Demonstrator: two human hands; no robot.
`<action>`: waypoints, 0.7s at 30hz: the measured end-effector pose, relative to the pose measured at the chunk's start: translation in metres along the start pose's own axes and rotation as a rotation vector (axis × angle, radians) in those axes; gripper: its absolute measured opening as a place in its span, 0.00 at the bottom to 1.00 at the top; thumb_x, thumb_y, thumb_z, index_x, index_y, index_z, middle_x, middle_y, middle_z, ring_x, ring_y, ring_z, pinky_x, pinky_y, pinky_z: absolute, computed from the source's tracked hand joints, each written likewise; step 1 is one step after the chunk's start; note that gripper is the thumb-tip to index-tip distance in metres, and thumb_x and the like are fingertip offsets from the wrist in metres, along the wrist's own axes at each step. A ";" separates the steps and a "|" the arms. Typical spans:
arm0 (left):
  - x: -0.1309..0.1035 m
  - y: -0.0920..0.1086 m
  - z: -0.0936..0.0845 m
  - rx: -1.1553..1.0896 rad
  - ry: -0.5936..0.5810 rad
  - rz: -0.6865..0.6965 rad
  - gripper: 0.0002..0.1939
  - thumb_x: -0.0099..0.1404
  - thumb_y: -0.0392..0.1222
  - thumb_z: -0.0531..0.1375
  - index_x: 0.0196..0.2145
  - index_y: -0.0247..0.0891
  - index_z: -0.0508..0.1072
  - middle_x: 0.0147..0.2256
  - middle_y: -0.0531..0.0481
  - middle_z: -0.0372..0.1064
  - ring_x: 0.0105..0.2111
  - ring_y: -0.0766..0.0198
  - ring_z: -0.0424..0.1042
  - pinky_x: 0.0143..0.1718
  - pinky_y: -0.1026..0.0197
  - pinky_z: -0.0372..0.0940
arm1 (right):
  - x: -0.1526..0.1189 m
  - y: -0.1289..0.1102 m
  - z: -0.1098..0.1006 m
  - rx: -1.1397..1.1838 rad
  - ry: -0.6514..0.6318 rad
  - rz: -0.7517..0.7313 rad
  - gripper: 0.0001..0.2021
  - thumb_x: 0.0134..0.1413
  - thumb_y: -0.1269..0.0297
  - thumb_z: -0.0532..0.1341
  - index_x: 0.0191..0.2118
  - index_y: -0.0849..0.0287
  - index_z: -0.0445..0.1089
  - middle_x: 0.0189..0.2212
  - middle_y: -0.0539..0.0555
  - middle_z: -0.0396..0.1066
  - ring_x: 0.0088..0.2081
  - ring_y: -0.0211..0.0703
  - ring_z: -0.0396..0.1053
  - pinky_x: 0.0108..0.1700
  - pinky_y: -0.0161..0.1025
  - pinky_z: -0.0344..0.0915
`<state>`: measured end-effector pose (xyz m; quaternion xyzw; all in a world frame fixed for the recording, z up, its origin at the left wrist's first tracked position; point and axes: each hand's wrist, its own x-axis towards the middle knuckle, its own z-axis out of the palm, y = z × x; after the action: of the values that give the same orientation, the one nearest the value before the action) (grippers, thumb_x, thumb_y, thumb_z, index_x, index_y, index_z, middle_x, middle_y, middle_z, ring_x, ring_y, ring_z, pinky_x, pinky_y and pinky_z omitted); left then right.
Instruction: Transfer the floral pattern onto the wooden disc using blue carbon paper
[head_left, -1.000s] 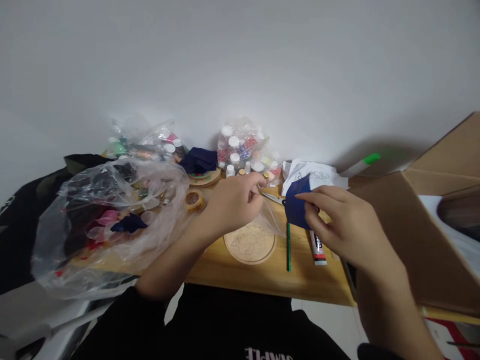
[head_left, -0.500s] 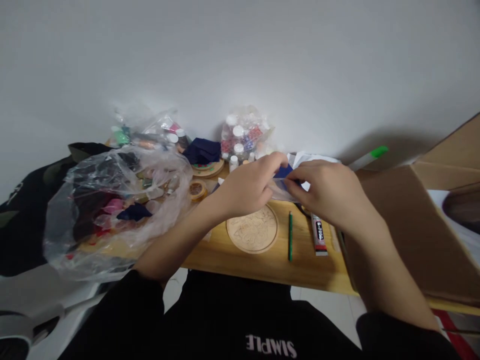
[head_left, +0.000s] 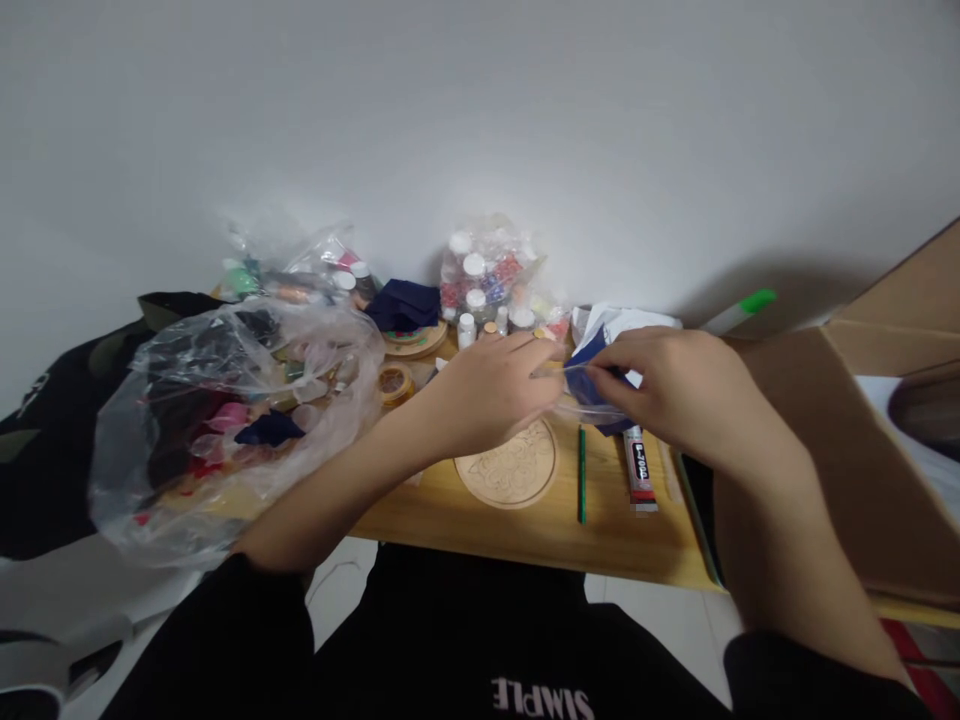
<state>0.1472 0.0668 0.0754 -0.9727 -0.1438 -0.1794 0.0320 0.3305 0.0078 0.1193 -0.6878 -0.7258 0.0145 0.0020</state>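
Above a carved round wooden disc [head_left: 512, 467], my left hand [head_left: 487, 392] pinches the edge of a small clear plastic bag [head_left: 581, 408]. My right hand [head_left: 664, 385] grips a dark blue folded sheet [head_left: 589, 385] that sits at or inside the mouth of that bag. The two hands almost touch over the wooden table [head_left: 525, 530]. A green pencil [head_left: 581, 472] and a tube of glue [head_left: 639, 465] lie on the table just below my right hand.
A big clear plastic bag [head_left: 225, 420] of craft supplies fills the table's left side. Small bottles in bags [head_left: 484, 275], a dark cloth on a wooden disc [head_left: 405, 305], a tape roll [head_left: 395, 381] and white paper [head_left: 611, 322] stand at the back. An open cardboard box [head_left: 840, 440] stands on the right.
My hands came together from being apart; the blue sheet went from held open in my right hand to the mouth of the small clear bag. The hands have dropped slightly since half a second ago.
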 end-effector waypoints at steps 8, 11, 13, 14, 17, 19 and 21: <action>-0.004 0.013 -0.018 -0.247 -0.039 0.212 0.11 0.68 0.35 0.49 0.33 0.37 0.70 0.44 0.48 0.70 0.46 0.58 0.63 0.48 0.55 0.59 | -0.004 0.021 0.001 0.275 -0.084 -0.335 0.10 0.55 0.67 0.55 0.28 0.58 0.73 0.26 0.49 0.72 0.27 0.35 0.66 0.31 0.34 0.56; -0.003 0.010 -0.019 -0.302 -0.102 0.188 0.11 0.69 0.36 0.48 0.35 0.37 0.70 0.40 0.48 0.70 0.42 0.60 0.63 0.47 0.55 0.59 | -0.004 0.024 0.001 0.310 -0.109 -0.375 0.10 0.56 0.66 0.55 0.30 0.57 0.74 0.26 0.48 0.73 0.27 0.34 0.66 0.31 0.33 0.57; -0.004 0.007 -0.017 -0.343 -0.112 0.142 0.12 0.69 0.36 0.48 0.35 0.37 0.70 0.40 0.47 0.68 0.41 0.62 0.64 0.46 0.57 0.59 | -0.004 0.025 0.001 0.329 -0.110 -0.369 0.11 0.57 0.64 0.55 0.31 0.57 0.74 0.27 0.49 0.73 0.27 0.34 0.67 0.31 0.33 0.58; -0.004 0.005 -0.015 -0.378 -0.108 0.114 0.11 0.69 0.36 0.48 0.35 0.36 0.70 0.40 0.47 0.68 0.40 0.62 0.64 0.45 0.58 0.60 | -0.005 0.026 0.001 0.332 -0.094 -0.363 0.11 0.58 0.63 0.55 0.32 0.57 0.74 0.28 0.49 0.74 0.28 0.34 0.67 0.31 0.33 0.58; -0.006 -0.003 -0.009 -0.517 -0.098 0.038 0.10 0.69 0.37 0.49 0.36 0.36 0.70 0.40 0.46 0.66 0.40 0.64 0.65 0.43 0.61 0.61 | -0.006 0.031 0.002 0.239 0.081 -0.337 0.11 0.59 0.62 0.55 0.34 0.57 0.74 0.30 0.50 0.74 0.29 0.36 0.69 0.32 0.35 0.60; -0.006 -0.009 -0.005 -0.584 -0.102 0.008 0.10 0.69 0.37 0.50 0.36 0.36 0.70 0.41 0.46 0.65 0.41 0.65 0.66 0.44 0.62 0.62 | -0.007 0.034 0.003 0.063 0.284 -0.307 0.11 0.59 0.63 0.54 0.35 0.57 0.74 0.32 0.52 0.74 0.31 0.39 0.69 0.32 0.37 0.60; -0.006 -0.013 -0.001 -0.617 -0.107 -0.011 0.10 0.69 0.38 0.50 0.37 0.36 0.71 0.42 0.45 0.65 0.42 0.65 0.66 0.45 0.62 0.62 | -0.010 0.036 0.001 -0.096 0.463 -0.284 0.10 0.59 0.66 0.54 0.36 0.57 0.73 0.34 0.53 0.74 0.33 0.41 0.70 0.31 0.38 0.59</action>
<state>0.1374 0.0777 0.0744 -0.9437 -0.0894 -0.1631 -0.2734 0.3668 0.0000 0.1181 -0.5636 -0.7949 -0.1779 0.1374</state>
